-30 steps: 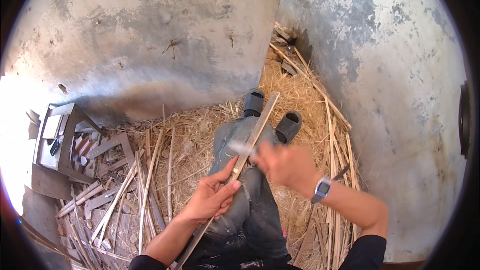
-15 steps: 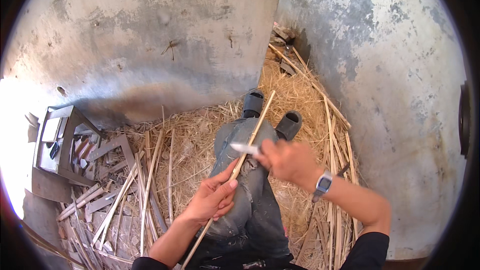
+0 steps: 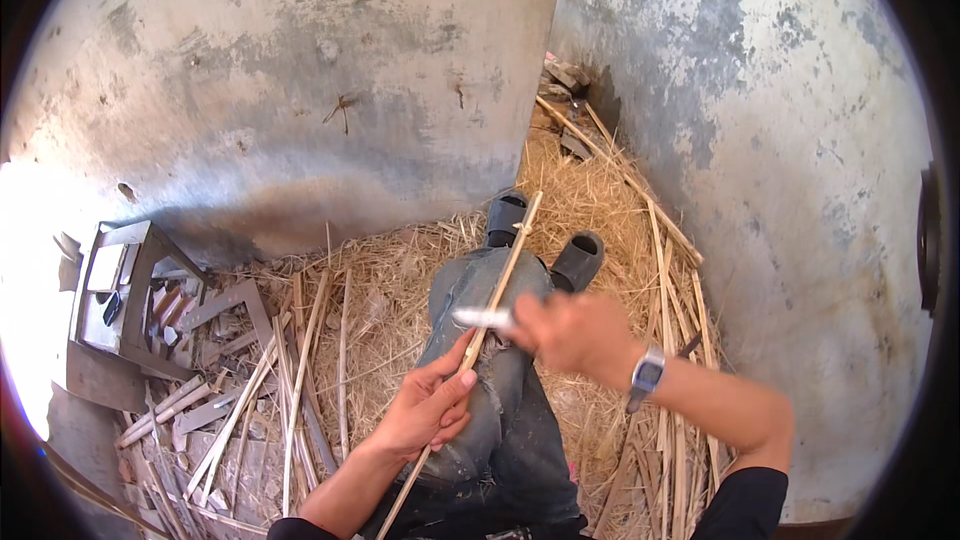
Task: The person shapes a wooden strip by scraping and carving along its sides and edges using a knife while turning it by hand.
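A thin pale bamboo strip (image 3: 503, 280) slants across my lap, its far end near my sandals and its near end running down past my left forearm. My left hand (image 3: 432, 408) is closed around it, thumb along the top. In my right hand (image 3: 572, 333) is a knife (image 3: 484, 318), slightly blurred, its pale blade lying crosswise over the strip just beyond my left fingertips. The knife's handle is mostly hidden in the fist. A watch (image 3: 648, 374) is on my right wrist. The strip rests over my dusty trousers (image 3: 462, 285).
Straw-like shavings (image 3: 385, 325) cover the floor. Long bamboo strips (image 3: 665, 315) lie along the right wall, more strips (image 3: 297, 380) at the left. A small wooden stool (image 3: 125, 290) stands far left beside rubble. A large wall (image 3: 300, 70) rises ahead; another wall (image 3: 810, 240) stands to the right.
The knife blade has shifted slightly down and left along the strip, toward my left hand. The strip's far end has moved slightly left and nearer. My left hand keeps its grip.
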Demonstrator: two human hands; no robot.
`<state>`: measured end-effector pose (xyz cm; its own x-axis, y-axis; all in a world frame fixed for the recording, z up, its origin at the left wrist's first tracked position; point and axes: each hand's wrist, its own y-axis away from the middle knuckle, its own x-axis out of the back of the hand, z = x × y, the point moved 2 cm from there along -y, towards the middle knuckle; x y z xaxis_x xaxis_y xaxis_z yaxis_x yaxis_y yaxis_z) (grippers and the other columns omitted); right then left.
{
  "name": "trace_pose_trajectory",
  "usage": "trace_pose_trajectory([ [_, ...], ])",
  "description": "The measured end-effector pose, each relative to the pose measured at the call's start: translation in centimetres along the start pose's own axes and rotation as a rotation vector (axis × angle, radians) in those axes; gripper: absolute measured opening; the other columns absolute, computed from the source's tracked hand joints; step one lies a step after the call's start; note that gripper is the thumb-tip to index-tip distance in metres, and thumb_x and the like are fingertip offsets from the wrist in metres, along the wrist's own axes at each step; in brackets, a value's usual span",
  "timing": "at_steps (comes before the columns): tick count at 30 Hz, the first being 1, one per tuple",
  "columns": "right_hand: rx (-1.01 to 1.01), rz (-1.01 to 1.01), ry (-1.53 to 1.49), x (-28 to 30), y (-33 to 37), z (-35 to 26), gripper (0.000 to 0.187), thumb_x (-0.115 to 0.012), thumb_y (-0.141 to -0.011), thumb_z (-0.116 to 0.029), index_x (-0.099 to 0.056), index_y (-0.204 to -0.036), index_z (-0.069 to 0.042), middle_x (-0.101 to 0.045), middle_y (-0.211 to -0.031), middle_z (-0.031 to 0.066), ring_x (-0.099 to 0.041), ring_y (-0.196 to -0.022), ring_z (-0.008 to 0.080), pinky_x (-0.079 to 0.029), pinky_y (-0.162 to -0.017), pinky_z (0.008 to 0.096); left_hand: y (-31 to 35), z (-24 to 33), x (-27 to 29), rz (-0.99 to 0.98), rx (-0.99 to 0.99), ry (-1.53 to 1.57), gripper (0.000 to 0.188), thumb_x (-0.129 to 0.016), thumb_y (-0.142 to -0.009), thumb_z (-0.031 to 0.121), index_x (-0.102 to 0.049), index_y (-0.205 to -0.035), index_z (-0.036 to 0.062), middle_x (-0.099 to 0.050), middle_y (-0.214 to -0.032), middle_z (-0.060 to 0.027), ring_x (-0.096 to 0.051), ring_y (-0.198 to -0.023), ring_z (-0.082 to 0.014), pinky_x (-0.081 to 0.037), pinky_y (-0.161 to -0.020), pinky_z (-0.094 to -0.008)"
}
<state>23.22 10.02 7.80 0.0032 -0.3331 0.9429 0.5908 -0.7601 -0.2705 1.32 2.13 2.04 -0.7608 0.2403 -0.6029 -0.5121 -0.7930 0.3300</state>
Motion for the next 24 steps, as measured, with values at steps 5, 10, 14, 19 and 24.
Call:
trace_pose_trajectory([
  [5, -0.011, -0.007, -0.08, 0.2, 0.0, 0.4, 0.042, -0.052, -0.106, -0.047, -0.056, -0.086, -0.01, -0.057, -0.049, 0.0063, -0.059, -0.037, 0.0224, -0.044, -0.033, 0.0401, -0.1, 0.3, -0.3, 0.02, 0.012, 0.005, 0.06, -0.054, -0.111, 0.021, -0.029, -0.166, 0.0198, -0.035, -0.059, 0.0035, -0.035, -0.044, -0.0061, -0.029, -0.039, -0.0228],
  [10, -0.075, 0.139, -0.007, -1.5, -0.8, 6.5, 0.042, -0.049, -0.107, -0.045, -0.056, -0.088, -0.008, -0.059, -0.052, 0.0112, -0.061, -0.041, 0.0278, -0.05, -0.042, 0.041, 0.7, 0.2, -0.3, -0.025, 0.024, 0.032, 0.059, -0.052, -0.112, 0.02, -0.029, -0.166, 0.0207, -0.036, -0.061, 0.0033, -0.035, -0.045, -0.0066, -0.03, -0.039, -0.0231],
  [14, -0.331, 0.117, -0.126, 0.1, -0.7, 6.7, 0.033, -0.051, -0.108, -0.034, -0.056, -0.092, -0.006, -0.059, -0.057, 0.0156, -0.06, -0.047, 0.0362, -0.047, -0.044, 0.0449, 0.6, -0.6, 0.6, -0.049, 0.089, 0.028, 0.059, -0.052, -0.112, 0.02, -0.029, -0.166, 0.0219, -0.037, -0.062, 0.0025, -0.037, -0.045, -0.0073, -0.031, -0.039, -0.0229],
  [19, -0.364, 0.218, -0.183, -0.4, 1.9, 6.4, 0.027, -0.054, -0.108, -0.028, -0.058, -0.095, -0.005, -0.061, -0.063, 0.0141, -0.059, -0.05, 0.0347, -0.047, -0.047, 0.0436, 0.8, -1.0, 0.3, -0.077, 0.076, 0.012, 0.059, -0.052, -0.111, 0.018, -0.029, -0.166, 0.0223, -0.037, -0.062, 0.0022, -0.037, -0.045, -0.0071, -0.031, -0.039, -0.0225],
  [24, -0.346, 0.353, -0.497, 1.8, 2.0, 6.4, 0.023, -0.061, -0.105, -0.023, -0.068, -0.113, -0.002, -0.062, -0.068, 0.0132, -0.058, -0.055, 0.0257, -0.045, -0.052, 0.0348, 0.2, -0.5, -0.2, -0.035, 0.064, -0.034, 0.055, -0.049, -0.112, 0.018, -0.033, -0.165, 0.0222, -0.034, -0.062, 0.0015, -0.032, -0.045, -0.0079, -0.029, -0.039, -0.0228],
])
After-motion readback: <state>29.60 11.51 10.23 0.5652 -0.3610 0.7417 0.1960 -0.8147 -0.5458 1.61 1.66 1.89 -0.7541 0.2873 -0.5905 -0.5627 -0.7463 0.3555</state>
